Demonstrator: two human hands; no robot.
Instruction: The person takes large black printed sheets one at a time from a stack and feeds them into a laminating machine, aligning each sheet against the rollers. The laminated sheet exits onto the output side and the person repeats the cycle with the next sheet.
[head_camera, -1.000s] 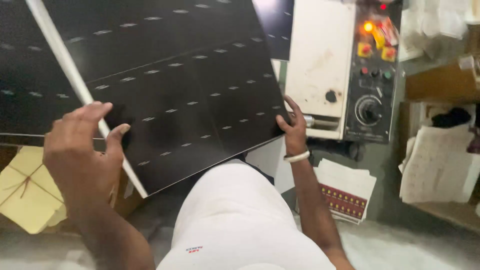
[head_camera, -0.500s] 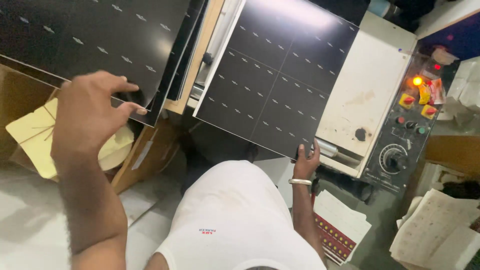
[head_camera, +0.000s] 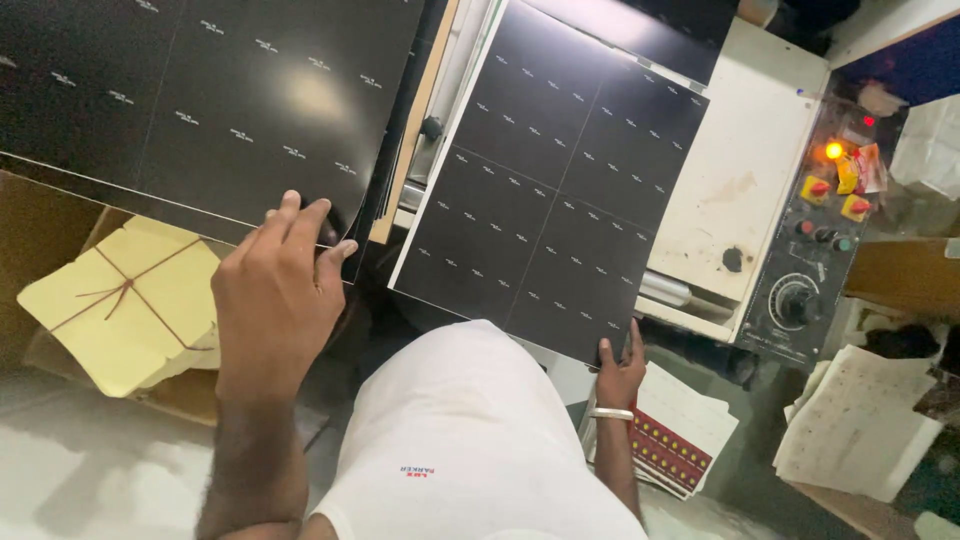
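From the head camera, the left hand (head_camera: 275, 290) rests spread, fingers on the near corner of a glossy black sheet stack (head_camera: 210, 110); whether it pinches that corner is unclear. The right hand (head_camera: 620, 370) grips the near corner of a single black printed sheet (head_camera: 550, 190) lying tilted beside the machine's control panel (head_camera: 810, 250). A string-tied yellow paper bundle (head_camera: 130, 300) sits below the stack.

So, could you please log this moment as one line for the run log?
left hand: on edge of left black sheet | right hand: gripping corner of right black sheet | nearby: control panel, tied yellow bundle
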